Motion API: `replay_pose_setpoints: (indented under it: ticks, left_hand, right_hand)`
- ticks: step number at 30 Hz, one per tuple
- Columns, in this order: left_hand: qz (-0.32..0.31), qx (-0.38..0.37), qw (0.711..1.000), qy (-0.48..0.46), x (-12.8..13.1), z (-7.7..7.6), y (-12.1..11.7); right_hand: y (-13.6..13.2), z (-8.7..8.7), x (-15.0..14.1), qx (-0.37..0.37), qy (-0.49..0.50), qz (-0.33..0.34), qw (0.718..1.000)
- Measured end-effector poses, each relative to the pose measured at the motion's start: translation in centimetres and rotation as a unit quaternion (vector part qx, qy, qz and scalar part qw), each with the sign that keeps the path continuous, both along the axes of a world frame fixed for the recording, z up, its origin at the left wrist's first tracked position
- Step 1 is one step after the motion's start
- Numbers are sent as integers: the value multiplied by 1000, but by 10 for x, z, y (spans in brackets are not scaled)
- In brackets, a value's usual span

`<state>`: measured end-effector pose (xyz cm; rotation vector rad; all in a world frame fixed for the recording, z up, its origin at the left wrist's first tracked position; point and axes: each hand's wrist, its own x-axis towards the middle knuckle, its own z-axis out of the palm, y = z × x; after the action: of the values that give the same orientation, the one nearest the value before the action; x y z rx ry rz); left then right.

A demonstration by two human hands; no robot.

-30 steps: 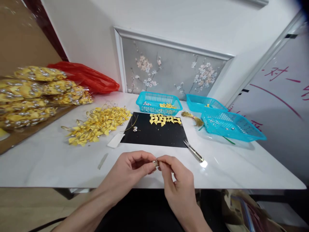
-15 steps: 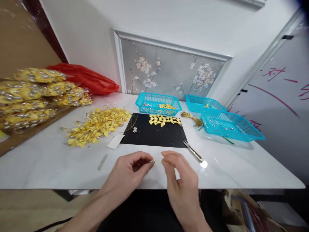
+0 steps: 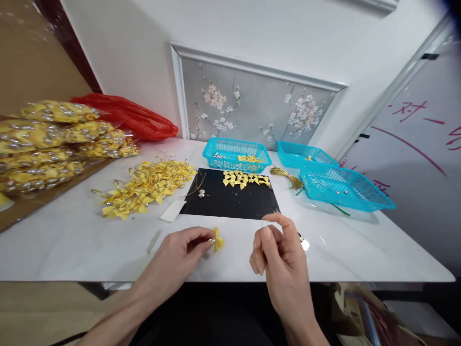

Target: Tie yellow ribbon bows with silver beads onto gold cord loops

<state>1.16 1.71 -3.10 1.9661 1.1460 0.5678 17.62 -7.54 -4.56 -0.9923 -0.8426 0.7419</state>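
Note:
My left hand [image 3: 189, 245] pinches small silver beads [image 3: 211, 240] between thumb and index finger, above the front of the table. A yellow ribbon bow [image 3: 218, 240] sits right against those beads, just beyond the fingertips. To the right, my right hand [image 3: 279, 242] is raised with its fingers curled in and the index finger bent over the thumb. Whatever it may grip is too thin or hidden to make out. Scissors [image 3: 301, 237] lie mostly covered behind this hand. A black mat [image 3: 230, 204] carries rows of yellow bows [image 3: 242, 179] and a beaded cord piece [image 3: 201, 193].
A heap of yellow bow pieces [image 3: 144, 187] lies left of the mat, near a white card [image 3: 173, 211]. Blue baskets [image 3: 236, 144] [image 3: 347, 190] stand behind and right. A bundle of golden cords [image 3: 287, 177] lies between them. Bagged bows [image 3: 43, 144] are stacked far left.
The yellow bow now shows against the beads at my left fingertips. My left hand has shifted slightly left. My right hand has moved right and away, now covering most of the scissors.

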Motion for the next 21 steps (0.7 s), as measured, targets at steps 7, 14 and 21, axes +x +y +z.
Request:
replay_pose_setpoints:
  ticks: [7, 14, 21]
  left_hand:
    - [-20, 4, 1000, 15, -1, -6, -4]
    - [-12, -24, 999, -28, -3, 0, -8]
    - [-88, -79, 989, -93, -6, 8, -10]
  right_hand:
    - [9, -10, 2, -196, -268, 45, 942]
    - [15, -5, -9, -200, -297, 99, 928]
    - [11, -2, -8, -134, -330, 72, 932]
